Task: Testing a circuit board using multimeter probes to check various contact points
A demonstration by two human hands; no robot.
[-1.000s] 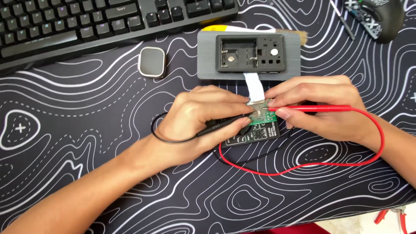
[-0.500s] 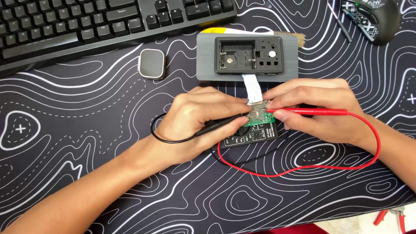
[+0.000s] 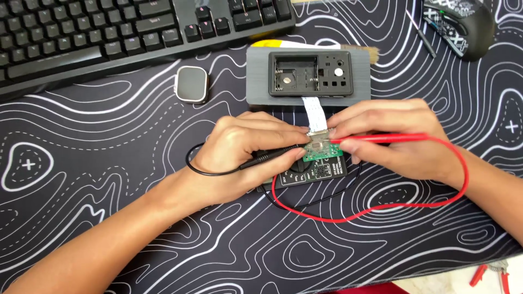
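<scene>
My left hand [image 3: 239, 155] grips a black test probe [image 3: 269, 157], its tip on a small green circuit board [image 3: 322, 150]. Opposite it, my right hand [image 3: 392, 141] holds a red test probe [image 3: 381, 138] whose tip meets the same board. The board lies on top of a black multimeter [image 3: 313, 174] and is joined by a white ribbon cable [image 3: 314, 111] to an opened dark grey device case [image 3: 310, 73]. A red lead [image 3: 381, 206] loops round my right wrist; a black lead [image 3: 199, 166] curls by my left hand.
A black keyboard [image 3: 109, 32] runs along the top left. A small square watch body [image 3: 192, 85] lies below it. A patterned black mouse [image 3: 460, 24] sits top right. Everything rests on a black desk mat with white contour lines [image 3: 81, 179]. Red-handled pliers [image 3: 490, 270] show at the bottom right.
Both hands and probes stay on the circuit board; only the view has drifted slightly.
</scene>
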